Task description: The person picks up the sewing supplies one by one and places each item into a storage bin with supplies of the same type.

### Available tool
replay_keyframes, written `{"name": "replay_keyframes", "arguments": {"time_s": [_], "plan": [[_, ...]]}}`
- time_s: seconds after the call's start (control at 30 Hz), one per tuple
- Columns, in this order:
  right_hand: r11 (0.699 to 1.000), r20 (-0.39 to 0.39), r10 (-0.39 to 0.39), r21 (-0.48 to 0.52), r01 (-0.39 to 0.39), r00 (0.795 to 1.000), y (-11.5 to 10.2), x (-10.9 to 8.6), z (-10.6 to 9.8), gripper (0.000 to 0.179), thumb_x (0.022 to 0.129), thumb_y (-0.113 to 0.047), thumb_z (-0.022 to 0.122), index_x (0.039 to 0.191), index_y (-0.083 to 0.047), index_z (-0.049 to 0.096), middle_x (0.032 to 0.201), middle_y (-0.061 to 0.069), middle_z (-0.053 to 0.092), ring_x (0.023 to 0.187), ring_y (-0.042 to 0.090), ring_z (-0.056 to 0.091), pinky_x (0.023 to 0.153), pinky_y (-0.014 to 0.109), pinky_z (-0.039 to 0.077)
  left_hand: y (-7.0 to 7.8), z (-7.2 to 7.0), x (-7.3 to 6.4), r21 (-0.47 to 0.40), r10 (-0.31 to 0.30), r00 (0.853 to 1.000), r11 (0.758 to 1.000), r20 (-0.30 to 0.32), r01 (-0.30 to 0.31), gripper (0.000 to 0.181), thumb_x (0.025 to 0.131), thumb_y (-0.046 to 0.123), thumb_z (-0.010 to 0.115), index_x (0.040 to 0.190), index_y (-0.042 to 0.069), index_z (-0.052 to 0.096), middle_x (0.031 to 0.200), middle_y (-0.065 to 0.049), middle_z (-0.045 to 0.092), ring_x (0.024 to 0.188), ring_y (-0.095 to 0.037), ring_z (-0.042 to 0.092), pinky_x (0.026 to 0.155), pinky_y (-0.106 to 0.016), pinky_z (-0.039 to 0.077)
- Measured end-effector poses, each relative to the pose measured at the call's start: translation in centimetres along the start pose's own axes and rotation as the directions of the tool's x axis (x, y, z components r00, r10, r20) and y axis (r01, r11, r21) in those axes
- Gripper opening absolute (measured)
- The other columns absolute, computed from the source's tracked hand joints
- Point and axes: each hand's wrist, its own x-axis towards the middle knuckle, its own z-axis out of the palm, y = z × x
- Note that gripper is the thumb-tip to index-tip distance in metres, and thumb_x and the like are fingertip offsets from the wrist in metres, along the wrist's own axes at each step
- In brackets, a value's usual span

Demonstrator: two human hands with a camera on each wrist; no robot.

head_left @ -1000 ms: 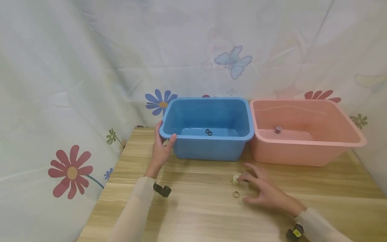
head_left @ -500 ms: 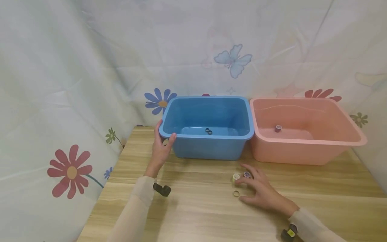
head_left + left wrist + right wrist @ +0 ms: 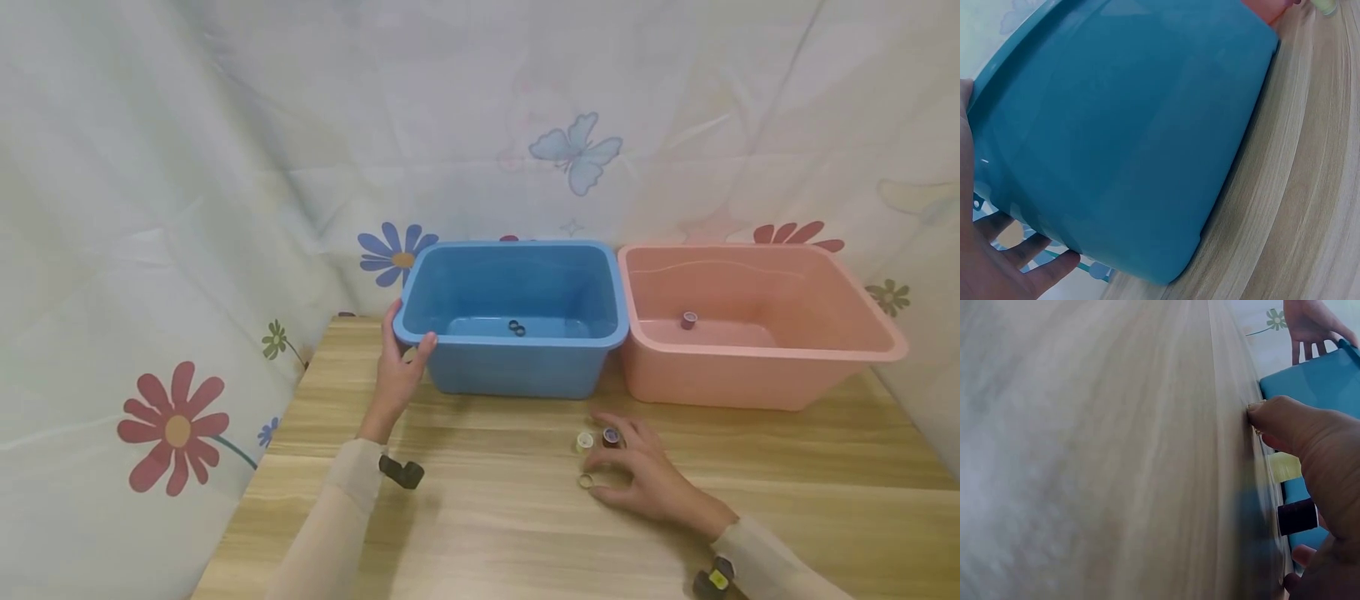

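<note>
My left hand grips the left end of a blue plastic bin, thumb over the rim and fingers spread along the end wall in the left wrist view. On the table, the thumb and index finger of my right hand pinch a small gold ring; the right wrist view shows the thumb covering most of it. Just beyond stand two small thread spools, one pale yellow and one dark, close to my other right fingers.
A pink bin stands right of the blue one, with a dark spool inside. Two dark rings lie in the blue bin. Behind the wooden table hangs a flowered white curtain.
My right hand has moved slightly left and nearer, its thumb and index finger coming from beside the spools to the gold ring. The left hand keeps its grip on the blue bin.
</note>
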Motion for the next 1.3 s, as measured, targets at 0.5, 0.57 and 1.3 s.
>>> {"name": "replay_keyframes", "arguments": {"time_s": [0.5, 0.57, 1.3], "plan": [[1.0, -0.012, -0.004, 0.006, 0.004, 1.0, -0.1, -0.1, 0.5, 0.029, 0.073, -0.034, 0.091, 0.097, -0.04, 0.076, 0.152, 0.019, 0.046, 0.13, 0.047, 0.04, 0.101, 0.072, 0.026, -0.3, 0.0, 0.1, 0.029, 0.006, 1.0, 1.0, -0.006, -0.006, 0.081, 0.097, 0.048, 0.067, 0.161, 0.039, 0.019, 0.162, -0.011, 0.036, 0.141, -0.034, 0.045, 0.111, -0.059, 0.039], [1.0, -0.015, -0.002, 0.003, 0.002, 1.0, -0.1, -0.1, 0.5, 0.028, 0.073, -0.034, 0.091, 0.097, -0.041, 0.076, 0.152, 0.019, 0.047, 0.131, 0.046, 0.04, 0.102, 0.071, 0.026, -0.3, 0.0, 0.0, 0.029, 0.004, 1.0, 1.0, -0.006, -0.004, 0.081, 0.097, 0.048, 0.067, 0.161, 0.039, 0.019, 0.162, -0.011, 0.036, 0.141, -0.034, 0.045, 0.111, -0.058, 0.04], [1.0, -0.037, 0.005, 0.007, -0.005, 0.999, -0.4, 0.2, -1.2, 0.036, 0.072, -0.022, 0.089, 0.101, -0.037, 0.075, 0.148, 0.012, 0.052, 0.127, 0.032, 0.045, 0.097, 0.062, 0.041, 0.3, 0.0, -0.3, 0.032, -0.029, 1.0, 0.999, -0.009, 0.029, 0.082, 0.097, 0.048, 0.067, 0.162, 0.038, 0.018, 0.162, -0.008, 0.036, 0.141, -0.031, 0.045, 0.111, -0.056, 0.041]]}}
